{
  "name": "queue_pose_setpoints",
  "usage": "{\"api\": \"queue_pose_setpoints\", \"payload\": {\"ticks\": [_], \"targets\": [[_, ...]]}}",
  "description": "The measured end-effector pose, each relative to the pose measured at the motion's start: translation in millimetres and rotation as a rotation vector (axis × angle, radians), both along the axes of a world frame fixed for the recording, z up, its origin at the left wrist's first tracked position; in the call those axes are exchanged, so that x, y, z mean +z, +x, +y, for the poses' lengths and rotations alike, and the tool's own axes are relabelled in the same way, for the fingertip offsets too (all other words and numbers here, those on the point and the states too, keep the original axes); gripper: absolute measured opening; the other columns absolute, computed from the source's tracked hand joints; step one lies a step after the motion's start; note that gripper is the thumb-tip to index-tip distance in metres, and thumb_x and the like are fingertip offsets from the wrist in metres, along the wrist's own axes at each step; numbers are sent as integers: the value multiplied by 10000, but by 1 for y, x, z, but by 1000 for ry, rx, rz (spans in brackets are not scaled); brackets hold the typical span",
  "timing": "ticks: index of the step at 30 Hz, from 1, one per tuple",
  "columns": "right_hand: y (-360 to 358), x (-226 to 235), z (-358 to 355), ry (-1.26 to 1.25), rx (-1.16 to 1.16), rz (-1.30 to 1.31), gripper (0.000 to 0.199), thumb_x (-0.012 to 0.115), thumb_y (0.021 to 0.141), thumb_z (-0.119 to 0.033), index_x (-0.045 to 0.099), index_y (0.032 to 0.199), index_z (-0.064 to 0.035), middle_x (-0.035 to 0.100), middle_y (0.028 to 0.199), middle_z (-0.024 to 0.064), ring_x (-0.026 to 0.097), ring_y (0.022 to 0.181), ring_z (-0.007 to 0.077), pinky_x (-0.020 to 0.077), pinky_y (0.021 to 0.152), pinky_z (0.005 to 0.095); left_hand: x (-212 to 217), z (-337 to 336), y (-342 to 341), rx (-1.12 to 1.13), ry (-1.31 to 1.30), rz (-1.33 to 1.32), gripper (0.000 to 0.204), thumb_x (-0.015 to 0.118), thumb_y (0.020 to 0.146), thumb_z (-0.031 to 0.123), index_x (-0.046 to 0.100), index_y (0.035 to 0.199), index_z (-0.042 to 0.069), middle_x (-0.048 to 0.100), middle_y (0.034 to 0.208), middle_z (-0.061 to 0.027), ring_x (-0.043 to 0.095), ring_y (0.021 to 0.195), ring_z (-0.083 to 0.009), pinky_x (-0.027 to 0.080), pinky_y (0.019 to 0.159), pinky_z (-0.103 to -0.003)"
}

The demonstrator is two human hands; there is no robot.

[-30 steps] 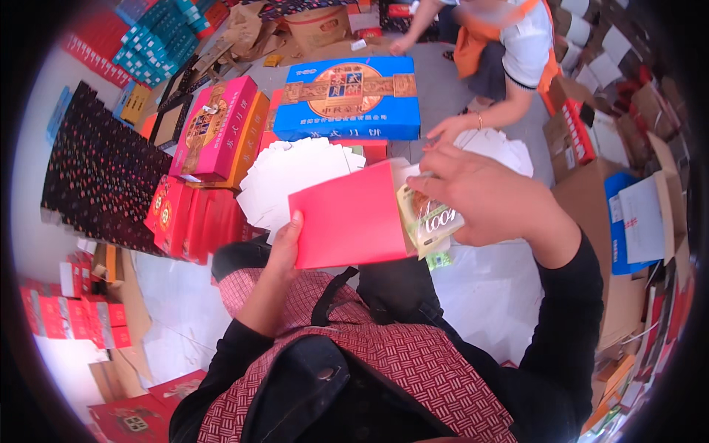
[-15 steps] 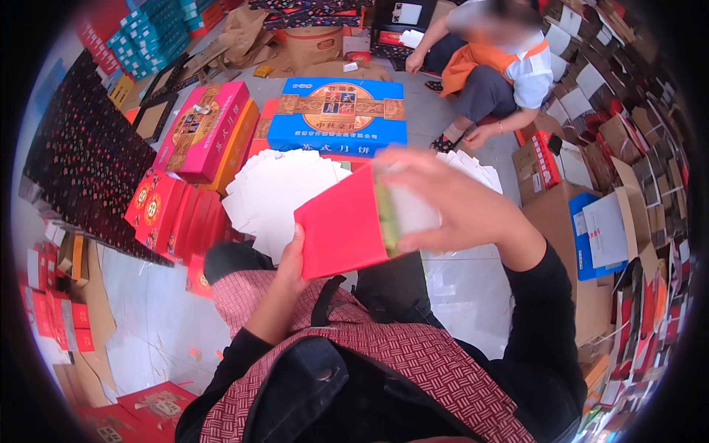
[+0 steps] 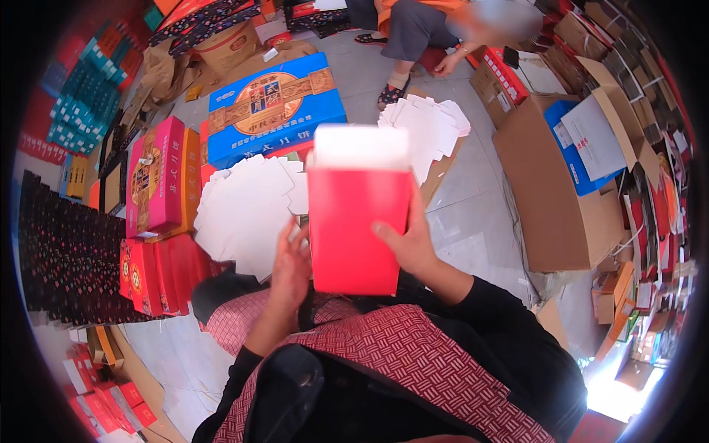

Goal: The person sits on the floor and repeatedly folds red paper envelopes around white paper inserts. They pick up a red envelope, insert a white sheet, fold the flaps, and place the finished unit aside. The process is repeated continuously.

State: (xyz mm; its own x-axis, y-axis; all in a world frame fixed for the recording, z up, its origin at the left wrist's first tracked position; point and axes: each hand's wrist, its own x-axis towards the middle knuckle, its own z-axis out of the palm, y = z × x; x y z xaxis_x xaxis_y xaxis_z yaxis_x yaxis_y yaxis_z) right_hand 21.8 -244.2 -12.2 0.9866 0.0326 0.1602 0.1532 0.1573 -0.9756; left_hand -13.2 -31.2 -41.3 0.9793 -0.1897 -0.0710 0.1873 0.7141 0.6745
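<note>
We hold a red box (image 3: 356, 229) upright over our lap, its white flap on top. Right hand (image 3: 408, 247) grips its right edge, thumb curled across the front. Left hand (image 3: 292, 269) presses its left edge, fingers partly hidden. A stack of white sheets (image 3: 244, 210) lies on the floor (image 3: 480, 192) just left; a blue carton (image 3: 269, 107) sits beyond.

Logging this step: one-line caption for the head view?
Both hands hold an upright red box above stacked white card blanks.
</note>
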Motion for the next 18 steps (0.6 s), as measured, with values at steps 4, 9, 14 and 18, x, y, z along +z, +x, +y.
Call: {"api": "queue_pose_setpoints", "payload": {"ticks": [4,9,14,18], "targets": [[-23,-16,-2,-107,91,27,825,626,780,-80,115,1424,-27,300,1388,152,350,1256,232,312,1023,334,28,-24,30,81,598,-77,515,481,930,159,279,1391,49,421,1301,-134,450,1147,-170,423,919,-292],[-1,-22,-20,-129,95,92,478,542,868,-104,373,1310,-36,440,1220,113,489,1058,178,405,894,284,25,-26,37,33,513,6,382,420,955,174,414,1310,32,503,1189,-118,477,1089,-148,425,898,-265],[21,-36,-21,-253,65,41,221,499,909,-130,554,1093,-22,534,983,86,535,894,166,427,796,264,13,-7,51,-72,656,-12,353,367,978,233,526,1207,16,484,1213,-82,486,1071,-153,408,916,-273],[50,-57,-23,-257,37,78,212,495,915,-123,551,1087,-12,580,972,79,541,889,140,428,795,257,14,-9,80,-81,725,11,337,392,974,224,570,1152,-1,454,1245,-43,482,1078,-160,399,928,-273]]}}
